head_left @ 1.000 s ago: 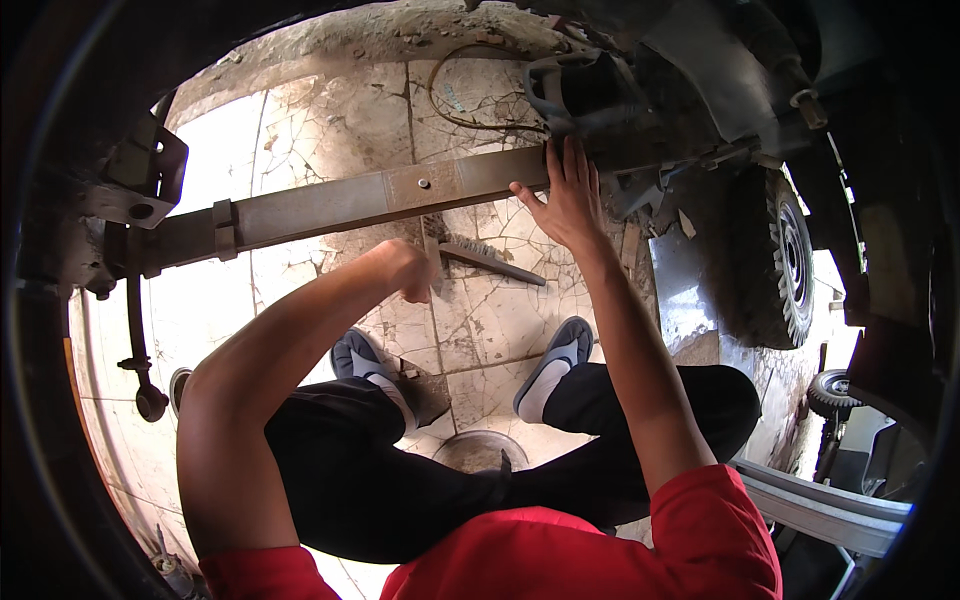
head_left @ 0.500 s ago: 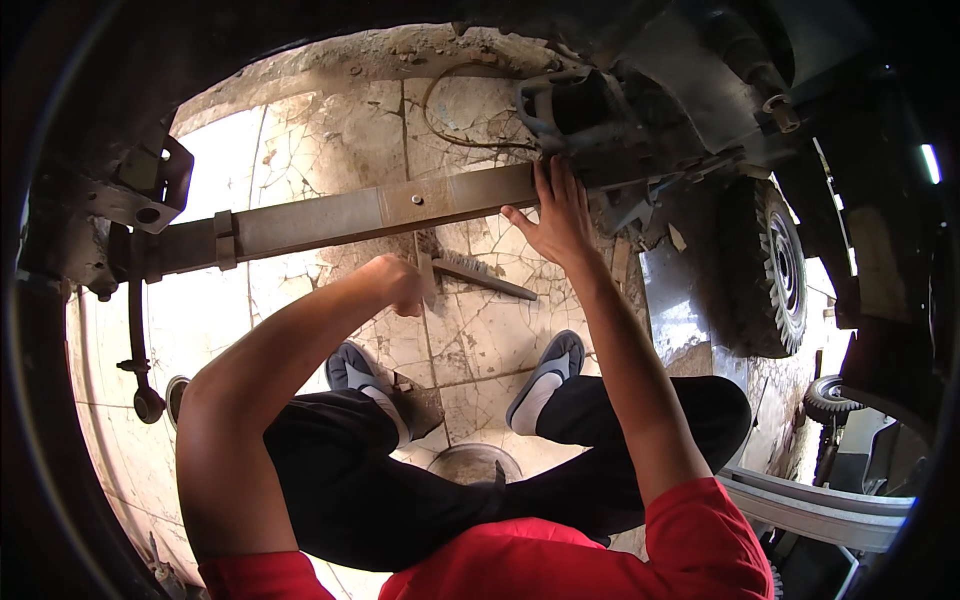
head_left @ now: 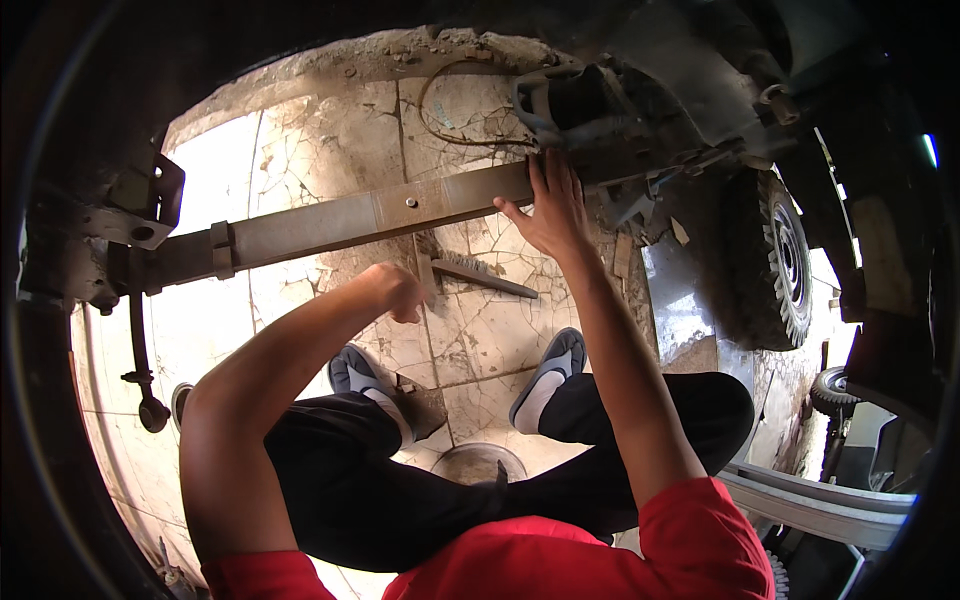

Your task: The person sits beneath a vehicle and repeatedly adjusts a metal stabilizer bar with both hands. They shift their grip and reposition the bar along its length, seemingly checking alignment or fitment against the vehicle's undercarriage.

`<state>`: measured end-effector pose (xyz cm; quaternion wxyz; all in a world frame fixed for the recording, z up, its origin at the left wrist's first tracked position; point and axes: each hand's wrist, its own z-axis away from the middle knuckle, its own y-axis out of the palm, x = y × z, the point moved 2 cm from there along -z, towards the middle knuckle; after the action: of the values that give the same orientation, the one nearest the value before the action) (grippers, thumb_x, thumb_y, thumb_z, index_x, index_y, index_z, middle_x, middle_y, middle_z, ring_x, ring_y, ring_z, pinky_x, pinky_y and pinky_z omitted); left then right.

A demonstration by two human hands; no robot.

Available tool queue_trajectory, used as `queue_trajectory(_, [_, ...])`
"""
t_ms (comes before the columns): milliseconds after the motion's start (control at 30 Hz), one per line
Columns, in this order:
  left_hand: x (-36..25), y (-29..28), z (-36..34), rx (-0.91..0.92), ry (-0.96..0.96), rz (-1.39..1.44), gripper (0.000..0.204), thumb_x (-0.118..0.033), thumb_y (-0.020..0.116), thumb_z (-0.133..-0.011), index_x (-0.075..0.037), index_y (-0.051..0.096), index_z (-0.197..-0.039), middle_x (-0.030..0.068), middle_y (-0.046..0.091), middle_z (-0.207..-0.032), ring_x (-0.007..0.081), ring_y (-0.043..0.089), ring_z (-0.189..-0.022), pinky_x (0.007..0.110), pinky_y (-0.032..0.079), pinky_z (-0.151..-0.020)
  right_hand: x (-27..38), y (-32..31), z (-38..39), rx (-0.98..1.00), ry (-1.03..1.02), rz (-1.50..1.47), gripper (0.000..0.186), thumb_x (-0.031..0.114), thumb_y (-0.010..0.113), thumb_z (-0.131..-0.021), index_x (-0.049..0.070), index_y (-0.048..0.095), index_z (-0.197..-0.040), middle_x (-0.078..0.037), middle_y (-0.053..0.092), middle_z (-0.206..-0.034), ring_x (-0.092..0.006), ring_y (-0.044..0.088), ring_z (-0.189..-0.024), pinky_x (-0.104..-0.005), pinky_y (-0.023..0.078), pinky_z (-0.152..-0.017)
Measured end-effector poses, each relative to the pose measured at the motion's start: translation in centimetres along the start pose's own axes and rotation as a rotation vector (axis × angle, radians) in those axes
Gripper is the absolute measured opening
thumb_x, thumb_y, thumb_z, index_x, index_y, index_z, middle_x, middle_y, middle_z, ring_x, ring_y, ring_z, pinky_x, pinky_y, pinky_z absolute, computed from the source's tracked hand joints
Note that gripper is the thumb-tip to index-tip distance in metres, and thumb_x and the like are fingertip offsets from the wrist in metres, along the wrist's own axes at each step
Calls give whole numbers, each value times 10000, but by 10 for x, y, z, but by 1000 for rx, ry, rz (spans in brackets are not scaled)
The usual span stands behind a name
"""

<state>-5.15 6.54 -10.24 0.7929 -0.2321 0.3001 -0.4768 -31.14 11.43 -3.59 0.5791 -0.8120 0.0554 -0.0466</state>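
A long leaf spring (head_left: 325,222) of flat grey metal crosses the scene from left to right, beyond the knees of the person. Its surface is rather smooth, with one brownish patch in the middle that has a small round bolt head (head_left: 411,202). On the left part, a narrow metal clip (head_left: 221,250) goes around it.

The right hand (head_left: 553,215) holds nothing; its palm is down and its fingers lie on the spring, to the right of the patch. The left hand (head_left: 400,293) is on the near side of the spring, apart from it, with curled fingers; I cannot tell if it grasps something. Just to its right, a brush (head_left: 500,283) with rough bristles and a straight, slim handle lies on the cracked, dirty tile floor (head_left: 480,345).
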Motion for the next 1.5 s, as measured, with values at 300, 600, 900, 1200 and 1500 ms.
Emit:
queue_trajectory(300, [-9, -14, -3, 41, 42, -21, 436, -425, 646, -891, -62, 744, -1112, 160, 736, -1089, 335, 689, -1034, 440, 534, -892, -10, 1, -29, 13, 24, 14, 1047, 742, 609, -838, 0, 343, -1527, -292, 274, -1585, -429, 259, -1484, -551, 246, -1204])
queue_trajectory(600, [-26, -38, 14, 256, -73, -120, 589, -475, 611, -944, -145, 552, -1428, 142, 651, -1312, 333, 608, -1224, 461, 493, -1010, -23, -16, 39, 69, -191, -29, 693, 242, 669, -929, 139, 378, -1549, -167, 306, -1615, -363, 310, -1482, -504, 296, -1195])
queue_trajectory(900, [-45, -61, 30, -289, 206, 543, 863, -544, 581, -978, -32, 227, -1576, 188, 667, -1262, 307, 649, -1160, 440, 518, -983, 42, -66, 115, -116, 1031, -1907, 545, 116, 538, -1015, 9, 366, -1521, -149, 390, -1556, -252, 422, -1416, -421, 391, -1138])
queue_trajectory(1200, [-57, -96, 43, -517, 416, 845, 383, -338, 716, -951, -5, 654, -1131, 116, 731, -1010, 181, 686, -960, 335, 529, -847, 73, -77, 165, -28, 1008, -2104, 581, 254, 710, -947, 14, 465, -1417, -120, 571, -1395, -247, 562, -1291, -378, 445, -1099])
queue_trajectory(1500, [-50, -92, 39, -431, 446, 971, 266, -239, 678, -988, -22, 677, -1142, 84, 730, -1039, 132, 679, -989, 298, 529, -904, 64, -85, 161, -57, 870, -1822, 609, 415, 496, -1064, 12, 371, -1503, -155, 505, -1472, -237, 505, -1356, -392, 396, -1133])
